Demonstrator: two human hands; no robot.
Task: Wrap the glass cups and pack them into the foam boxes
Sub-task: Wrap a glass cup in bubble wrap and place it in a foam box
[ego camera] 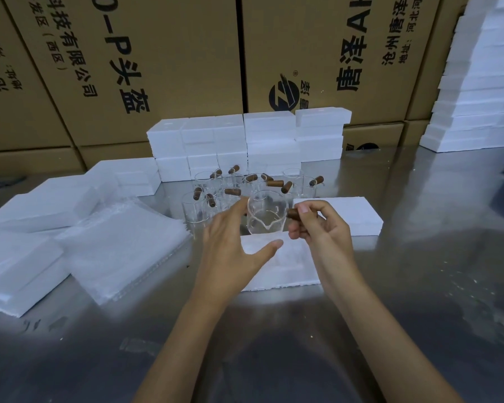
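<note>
Broadly, from biggest to smallest:

Backdrop: printed cardboard cartons [163, 68] wall off the far side of the steel table [419, 271].
Foam stock: closed foam boxes [245, 144] are stacked at the back, with more stacked at far right.
Wrap supply: a pile of bubble-wrap bags [122, 245] lies at left, well apart from both hands.
Open foam tray [285, 266]: lies directly under the hands, its moulded recess facing up.
Waiting cups [239, 190]: clustered between the tray and the stacks, wooden handles pointing every way.
Left hand [233, 245]: fingers spread and relaxed, cupping toward the glass wall; contact is unclear.
Right hand [317, 225]: pinches the wooden handle [293, 213].
Held glass cup [266, 212]: lifted above the tray, spout toward the camera, unwrapped.
Advice: steady the body with the left palm, not the handle alone, and bag it before seating it.
</note>
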